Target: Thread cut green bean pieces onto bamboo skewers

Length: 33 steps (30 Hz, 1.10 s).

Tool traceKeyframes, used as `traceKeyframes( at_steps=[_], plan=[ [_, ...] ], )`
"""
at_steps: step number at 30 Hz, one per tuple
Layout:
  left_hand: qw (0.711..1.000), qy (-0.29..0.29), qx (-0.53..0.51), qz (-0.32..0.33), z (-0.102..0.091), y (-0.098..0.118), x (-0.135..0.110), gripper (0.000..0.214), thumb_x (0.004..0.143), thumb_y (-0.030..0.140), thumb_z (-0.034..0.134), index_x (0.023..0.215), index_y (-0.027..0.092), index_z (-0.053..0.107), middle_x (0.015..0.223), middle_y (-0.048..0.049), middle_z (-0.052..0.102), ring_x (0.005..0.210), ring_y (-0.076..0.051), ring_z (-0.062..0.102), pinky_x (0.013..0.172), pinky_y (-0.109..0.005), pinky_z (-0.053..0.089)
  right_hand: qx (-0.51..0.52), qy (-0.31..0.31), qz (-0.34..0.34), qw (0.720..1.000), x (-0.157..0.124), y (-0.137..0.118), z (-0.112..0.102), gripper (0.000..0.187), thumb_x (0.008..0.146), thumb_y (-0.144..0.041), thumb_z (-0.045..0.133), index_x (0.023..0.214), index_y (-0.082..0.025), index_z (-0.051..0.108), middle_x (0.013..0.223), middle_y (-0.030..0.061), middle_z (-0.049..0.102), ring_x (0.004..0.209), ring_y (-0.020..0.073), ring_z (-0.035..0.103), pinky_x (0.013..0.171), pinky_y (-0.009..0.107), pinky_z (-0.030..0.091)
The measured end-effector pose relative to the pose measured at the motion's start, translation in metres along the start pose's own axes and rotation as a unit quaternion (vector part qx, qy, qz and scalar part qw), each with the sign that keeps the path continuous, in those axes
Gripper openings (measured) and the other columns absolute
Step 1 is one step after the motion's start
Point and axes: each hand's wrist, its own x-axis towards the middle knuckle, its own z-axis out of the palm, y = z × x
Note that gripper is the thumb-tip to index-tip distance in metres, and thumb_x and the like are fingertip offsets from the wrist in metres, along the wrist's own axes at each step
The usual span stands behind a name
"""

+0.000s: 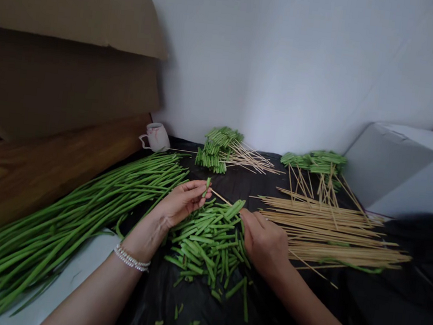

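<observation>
Pinching a bean piece (208,186) by the tip of a stick (221,197), the left hand (180,203) faces the right hand (266,238) gripping that stick, with loaded sticks (218,149) far off apparently done, cut beans (207,245) near and bare sticks (333,233) right seemingly remaining.

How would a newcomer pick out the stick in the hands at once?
On the black sheet, find the heap of cut beans in the middle. At its far edge, a stick slants between the left hand and the right hand. Unlike the sticks lying at the right, it is held up, one end by a bean piece in the left hand.
</observation>
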Motion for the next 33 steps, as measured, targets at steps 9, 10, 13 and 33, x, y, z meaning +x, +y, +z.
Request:
traceKeyframes(
  at_steps=[9,10,13,33],
  plan=[
    [1.000,0.013,-0.025,-0.009,0.0020,-0.0004,-0.0008,0.017,0.069,0.012,0.078,0.085,0.013,0.072,0.081,-0.0046,0.070,0.070,-0.009,0.064,0.059,-0.015,0.051,-0.001,0.007,-0.004,1.000,0.0000,-0.0004,0.0014,0.026,0.092,-0.017,0.043,0.100,-0.018,0.067,0.066,-0.0008,0.059,0.058,0.0102,0.053,0.058,0.026,0.031],
    [1.000,0.013,-0.025,-0.009,0.0024,-0.0003,-0.0011,0.017,0.069,0.012,0.078,0.085,0.013,0.072,0.081,-0.0045,0.070,0.070,-0.009,0.064,0.059,-0.015,0.051,-0.002,0.008,-0.005,1.000,-0.0001,-0.0004,0.0016,0.026,0.092,-0.017,0.043,0.100,-0.018,0.067,0.067,-0.0008,0.059,0.058,0.0102,0.053,0.058,0.026,0.031],
    [1.000,0.010,-0.025,-0.009,0.0033,0.0000,-0.0018,0.017,0.068,0.012,0.078,0.085,0.013,0.072,0.080,-0.0044,0.070,0.070,-0.009,0.064,0.059,-0.016,0.051,-0.004,0.008,-0.007,1.000,-0.0002,-0.0003,0.0013,0.026,0.092,-0.017,0.042,0.101,-0.017,0.067,0.067,-0.0008,0.059,0.058,0.0104,0.053,0.058,0.026,0.031],
    [0.999,0.028,0.004,0.021,0.0064,-0.0008,-0.0017,0.031,0.051,0.017,0.088,0.079,0.011,0.075,0.068,-0.0021,0.069,0.060,-0.006,0.059,0.059,-0.015,0.047,0.008,0.001,0.001,1.000,-0.0020,-0.0012,0.0017,0.026,0.092,-0.016,0.043,0.104,-0.017,0.067,0.070,-0.0005,0.061,0.060,0.0111,0.054,0.058,0.026,0.031]
  ],
)
